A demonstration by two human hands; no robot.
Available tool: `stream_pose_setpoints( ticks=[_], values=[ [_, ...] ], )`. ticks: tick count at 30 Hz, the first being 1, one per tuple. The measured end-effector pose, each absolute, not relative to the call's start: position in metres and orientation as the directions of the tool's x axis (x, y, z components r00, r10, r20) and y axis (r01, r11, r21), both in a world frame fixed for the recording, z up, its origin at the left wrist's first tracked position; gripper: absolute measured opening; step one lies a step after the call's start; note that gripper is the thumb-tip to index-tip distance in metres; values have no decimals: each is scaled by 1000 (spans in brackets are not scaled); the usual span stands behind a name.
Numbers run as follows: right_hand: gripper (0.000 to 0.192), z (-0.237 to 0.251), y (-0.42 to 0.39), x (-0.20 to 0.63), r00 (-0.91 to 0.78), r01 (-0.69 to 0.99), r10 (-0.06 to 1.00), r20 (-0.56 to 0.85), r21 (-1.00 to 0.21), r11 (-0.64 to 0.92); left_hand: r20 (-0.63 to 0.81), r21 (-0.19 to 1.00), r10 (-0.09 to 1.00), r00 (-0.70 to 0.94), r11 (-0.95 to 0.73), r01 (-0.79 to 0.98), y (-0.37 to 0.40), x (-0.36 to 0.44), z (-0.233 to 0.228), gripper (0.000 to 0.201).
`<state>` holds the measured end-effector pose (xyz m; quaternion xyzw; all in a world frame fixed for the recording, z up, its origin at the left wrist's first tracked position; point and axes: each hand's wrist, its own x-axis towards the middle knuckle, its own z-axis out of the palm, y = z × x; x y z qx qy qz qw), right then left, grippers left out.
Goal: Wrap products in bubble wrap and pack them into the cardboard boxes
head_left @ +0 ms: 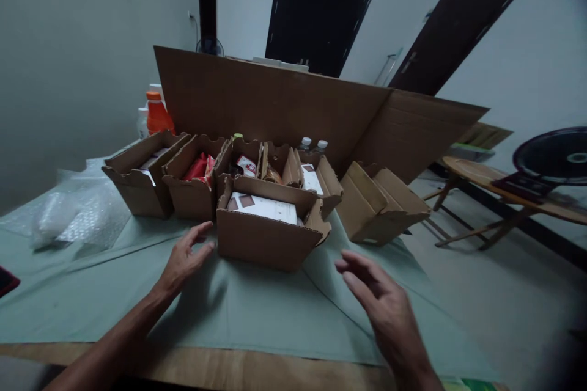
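Front box [262, 243], twelve o'clock, might tip if bumped by left hand [185, 261] or right hand [384, 304], fingers apart

1 open cardboard box [266, 237] upright, frontmost.

Clear bubble wrap [94, 211] lies crumpled on the left of the pale green tablecloth [279, 317]. An orange bottle [158, 116] stands beside white-capped bottles [142, 125], near an upright cardboard panel [275, 98]. On the right, a black fan [553, 156] rests on a wooden table [474, 177]. A dark double door [325, 6] and a brown door [468, 18] stand in the background.
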<state>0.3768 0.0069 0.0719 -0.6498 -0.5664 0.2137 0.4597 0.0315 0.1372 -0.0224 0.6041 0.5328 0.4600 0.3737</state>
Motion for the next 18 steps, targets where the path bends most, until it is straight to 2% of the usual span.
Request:
stream_pose_setpoints(
  ticks=[2,4,7,11,15,18],
  values=[
    [59,52,37,370,302,494,932,202,-869,28,144,959,989,44,-151,241,139,42,-22,67],
    [68,34,60,357,268,491,944,191,-871,37,144,974,987,73,-155,163,141,55,-21,70],
    [60,19,79,334,232,457,951,204,-886,79,168,981,981,94,-175,78,143,75,-15,71],
    [48,13,69,317,281,464,925,257,-880,103,177,980,982,73,-183,82,133,86,-11,70],
    [35,-5,21,307,324,550,908,265,-834,46,197,970,979,49,-202,138,84,64,-34,61],
    [37,-23,-14,286,309,569,915,257,-822,38,126,977,991,-53,-115,179,30,25,-58,56]
  ],
)
